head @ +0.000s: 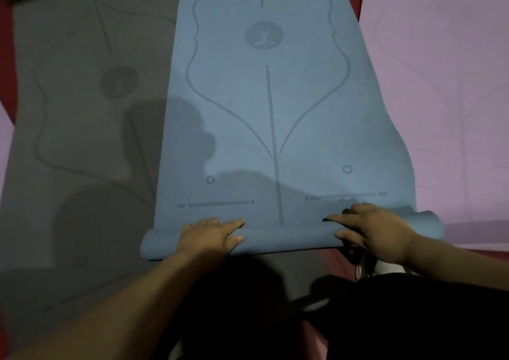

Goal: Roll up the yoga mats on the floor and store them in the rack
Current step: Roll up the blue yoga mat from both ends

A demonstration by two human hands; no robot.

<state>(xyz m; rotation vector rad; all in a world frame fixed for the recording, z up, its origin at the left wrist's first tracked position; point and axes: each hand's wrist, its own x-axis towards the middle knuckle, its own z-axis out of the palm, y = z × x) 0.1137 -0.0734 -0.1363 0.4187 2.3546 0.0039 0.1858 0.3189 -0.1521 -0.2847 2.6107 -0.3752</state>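
Your left hand (pixel 212 235) and right hand (pixel 370 230) clasp the rolled end of the blue yoga mat (pixel 261 117), spaced apart so it winds evenly.

Red floor (pixel 7 57), blue mat (pixel 303 112), grey mat (pixel 82 139), lilac mat (pixel 440 84).
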